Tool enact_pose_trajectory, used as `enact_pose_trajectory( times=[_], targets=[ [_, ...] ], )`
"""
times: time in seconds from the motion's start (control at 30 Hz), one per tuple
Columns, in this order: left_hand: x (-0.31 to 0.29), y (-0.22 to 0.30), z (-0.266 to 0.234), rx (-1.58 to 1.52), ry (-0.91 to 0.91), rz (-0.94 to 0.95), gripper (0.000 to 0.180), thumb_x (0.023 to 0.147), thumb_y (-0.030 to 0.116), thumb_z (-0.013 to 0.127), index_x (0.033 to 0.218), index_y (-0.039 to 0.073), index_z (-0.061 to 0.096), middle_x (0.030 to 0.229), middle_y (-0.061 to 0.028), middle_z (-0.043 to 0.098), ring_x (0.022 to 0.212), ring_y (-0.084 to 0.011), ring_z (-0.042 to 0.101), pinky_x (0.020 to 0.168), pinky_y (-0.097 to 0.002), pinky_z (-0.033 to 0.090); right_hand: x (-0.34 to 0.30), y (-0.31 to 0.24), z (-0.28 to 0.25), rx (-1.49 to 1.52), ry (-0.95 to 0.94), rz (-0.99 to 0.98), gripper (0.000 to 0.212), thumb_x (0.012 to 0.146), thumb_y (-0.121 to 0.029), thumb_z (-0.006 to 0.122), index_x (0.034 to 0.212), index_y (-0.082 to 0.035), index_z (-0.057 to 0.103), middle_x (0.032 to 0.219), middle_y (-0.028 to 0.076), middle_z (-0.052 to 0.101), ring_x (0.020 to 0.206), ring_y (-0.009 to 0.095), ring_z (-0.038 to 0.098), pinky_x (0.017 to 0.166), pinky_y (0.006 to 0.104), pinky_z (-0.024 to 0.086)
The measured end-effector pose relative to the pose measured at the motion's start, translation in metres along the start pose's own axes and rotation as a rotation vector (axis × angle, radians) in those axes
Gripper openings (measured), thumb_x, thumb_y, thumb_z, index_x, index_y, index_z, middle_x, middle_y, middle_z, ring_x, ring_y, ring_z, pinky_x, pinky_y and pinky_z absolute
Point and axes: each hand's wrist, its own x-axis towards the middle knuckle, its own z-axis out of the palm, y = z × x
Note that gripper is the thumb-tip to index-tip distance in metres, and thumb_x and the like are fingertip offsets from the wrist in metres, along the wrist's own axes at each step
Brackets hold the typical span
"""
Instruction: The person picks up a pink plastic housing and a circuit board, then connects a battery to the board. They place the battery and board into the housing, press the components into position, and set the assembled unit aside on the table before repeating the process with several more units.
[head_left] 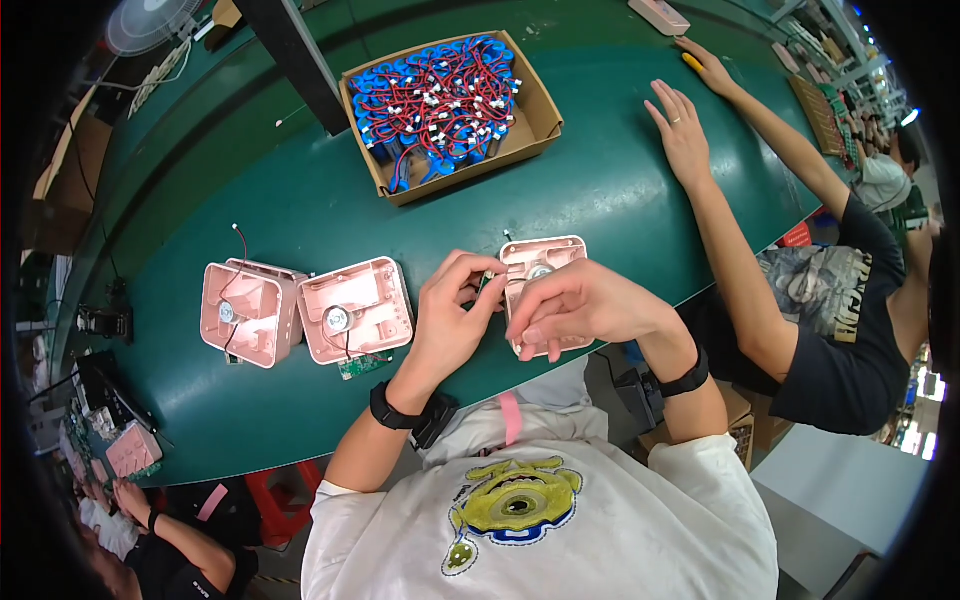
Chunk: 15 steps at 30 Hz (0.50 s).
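Observation:
A pink plastic housing with a round silver speaker inside lies in front of me. At its left edge my left hand pinches a small green part between thumb and forefinger. My right hand reaches over the housing and covers much of it. Its fingers are curled with thumb and forefinger close together, and whatever lies between them is hidden. Left of my hands are two more open pink housings, a nearer one and a farther-left one. A green circuit board hangs by wires from the nearer one.
Beyond the housings, a cardboard box holds several blue cylinders with red and black leads. A dark post rises beside it. At right, a co-worker's arms rest on the green table; another person sits lower left.

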Motion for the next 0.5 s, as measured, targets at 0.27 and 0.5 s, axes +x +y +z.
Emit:
enact_pose_trajectory(
  times=[0.27,0.5],
  targets=[
    [-0.007,-0.002,-0.006,0.042,0.016,-0.006,0.018,0.100,-0.003,0.068,0.118,-0.003,0.065,0.110,-0.0064,0.058,0.095,-0.0131,0.062,0.078,-0.0257,0.061,0.001,0.013,-0.002,0.116,0.210,-0.301,0.016,0.091,-0.001,0.079,0.106,0.003,0.075,0.098,0.007,0.074,0.087,0.010,0.070,0.074,0.0253,0.058],
    [-0.012,-0.005,-0.007,-0.001,0.071,-0.142,0.025,0.099,-0.004,0.069,0.123,-0.003,0.063,0.116,-0.0085,0.065,0.103,-0.0113,0.065,0.087,-0.0229,0.053,-0.001,0.010,0.012,-0.011,0.376,-0.316,0.023,0.085,-0.003,0.079,0.107,0.001,0.072,0.091,0.004,0.075,0.076,0.008,0.064,0.067,0.0269,0.053]
  ],
)
